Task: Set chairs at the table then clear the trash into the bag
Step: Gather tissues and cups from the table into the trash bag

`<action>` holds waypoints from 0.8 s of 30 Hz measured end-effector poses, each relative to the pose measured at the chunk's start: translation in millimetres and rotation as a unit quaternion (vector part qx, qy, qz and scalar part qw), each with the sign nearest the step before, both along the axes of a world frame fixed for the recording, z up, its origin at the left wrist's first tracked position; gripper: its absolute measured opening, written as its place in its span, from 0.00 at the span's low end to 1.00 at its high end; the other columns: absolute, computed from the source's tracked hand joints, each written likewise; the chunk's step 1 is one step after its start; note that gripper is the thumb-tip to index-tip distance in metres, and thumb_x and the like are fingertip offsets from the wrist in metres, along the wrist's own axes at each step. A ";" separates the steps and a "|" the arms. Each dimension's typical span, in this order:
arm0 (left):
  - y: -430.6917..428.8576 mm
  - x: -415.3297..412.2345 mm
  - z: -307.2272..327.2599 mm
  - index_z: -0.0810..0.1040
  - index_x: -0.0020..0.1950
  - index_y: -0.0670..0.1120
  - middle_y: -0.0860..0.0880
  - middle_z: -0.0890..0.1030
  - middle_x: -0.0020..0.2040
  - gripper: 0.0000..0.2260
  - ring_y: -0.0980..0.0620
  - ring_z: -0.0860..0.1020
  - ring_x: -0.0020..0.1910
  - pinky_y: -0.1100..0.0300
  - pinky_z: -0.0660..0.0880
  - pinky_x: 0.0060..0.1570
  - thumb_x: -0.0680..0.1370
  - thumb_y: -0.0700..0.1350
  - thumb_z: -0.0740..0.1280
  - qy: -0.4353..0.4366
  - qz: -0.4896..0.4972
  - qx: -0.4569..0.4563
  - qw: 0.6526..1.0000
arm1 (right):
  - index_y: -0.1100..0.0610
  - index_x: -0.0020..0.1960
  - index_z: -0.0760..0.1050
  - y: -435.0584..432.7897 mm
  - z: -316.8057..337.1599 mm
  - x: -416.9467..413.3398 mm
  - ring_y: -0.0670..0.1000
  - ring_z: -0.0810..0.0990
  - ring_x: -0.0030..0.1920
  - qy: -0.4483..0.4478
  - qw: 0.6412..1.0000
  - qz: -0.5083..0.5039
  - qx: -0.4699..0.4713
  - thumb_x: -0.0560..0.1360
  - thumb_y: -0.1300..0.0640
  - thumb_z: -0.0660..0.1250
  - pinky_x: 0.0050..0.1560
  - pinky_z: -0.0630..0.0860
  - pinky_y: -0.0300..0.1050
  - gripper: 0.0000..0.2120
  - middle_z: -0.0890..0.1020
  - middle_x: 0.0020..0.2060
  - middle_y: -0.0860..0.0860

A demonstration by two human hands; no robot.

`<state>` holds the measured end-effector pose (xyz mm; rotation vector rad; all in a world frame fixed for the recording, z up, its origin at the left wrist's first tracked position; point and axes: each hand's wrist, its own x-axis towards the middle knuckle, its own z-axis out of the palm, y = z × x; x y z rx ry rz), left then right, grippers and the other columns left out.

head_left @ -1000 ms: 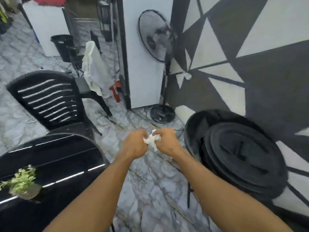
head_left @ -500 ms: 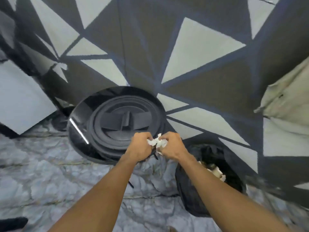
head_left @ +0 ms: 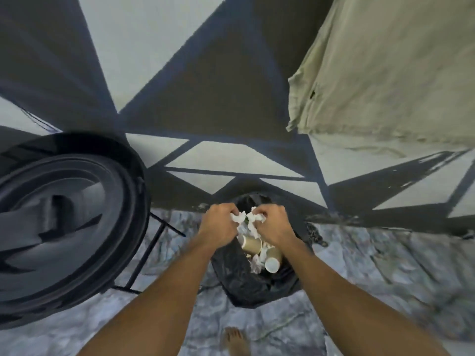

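A black round panel (head_left: 64, 227) is leaning against the triangle-painted wall (head_left: 205, 86) at nine o'clock, its thin metal legs (head_left: 151, 242) resting on the marbled floor (head_left: 385, 278). A beige cloth (head_left: 398, 73) is hanging at two o'clock.

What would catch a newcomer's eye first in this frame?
The left hand and right hand grip crumpled white paper at the centre, above an open black trash bag that holds brown paper cups. A round black table on its side fills the left, and a beige cloth hangs at the upper right.
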<state>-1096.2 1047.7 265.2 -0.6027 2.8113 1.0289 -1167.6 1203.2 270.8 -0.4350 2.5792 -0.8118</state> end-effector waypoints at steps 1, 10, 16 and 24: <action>7.4 -8.5 -4.1 0.84 0.52 0.50 0.46 0.86 0.50 0.10 0.44 0.82 0.52 0.51 0.79 0.52 0.72 0.42 0.75 -0.005 -0.010 0.004 1.000 | 0.58 0.54 0.85 9.3 -5.8 -5.9 0.52 0.82 0.55 -0.005 1.000 -0.009 0.006 0.69 0.67 0.70 0.52 0.73 0.36 0.15 0.86 0.54 0.52; 54.2 -55.2 -35.6 0.82 0.56 0.49 0.43 0.82 0.57 0.12 0.44 0.80 0.54 0.54 0.78 0.53 0.74 0.44 0.74 -0.053 -0.053 0.051 0.996 | 0.54 0.51 0.85 56.0 -28.2 -28.8 0.55 0.82 0.52 0.007 0.998 -0.059 0.027 0.66 0.66 0.69 0.53 0.78 0.44 0.16 0.85 0.53 0.53; 66.4 -60.1 -44.9 0.77 0.68 0.46 0.45 0.81 0.64 0.24 0.44 0.78 0.62 0.57 0.76 0.60 0.73 0.44 0.74 -0.125 -0.120 0.068 0.983 | 0.57 0.49 0.85 67.3 -36.3 -33.5 0.55 0.82 0.51 0.023 0.999 -0.026 0.039 0.64 0.66 0.71 0.53 0.80 0.49 0.15 0.84 0.51 0.53; 45.1 -51.3 -26.1 0.74 0.71 0.49 0.42 0.78 0.66 0.25 0.42 0.77 0.64 0.50 0.77 0.62 0.74 0.45 0.72 -0.090 -0.080 0.038 0.992 | 0.55 0.57 0.83 47.6 -30.5 -34.3 0.54 0.79 0.59 -0.006 0.999 0.021 0.046 0.68 0.62 0.74 0.60 0.77 0.48 0.18 0.82 0.58 0.53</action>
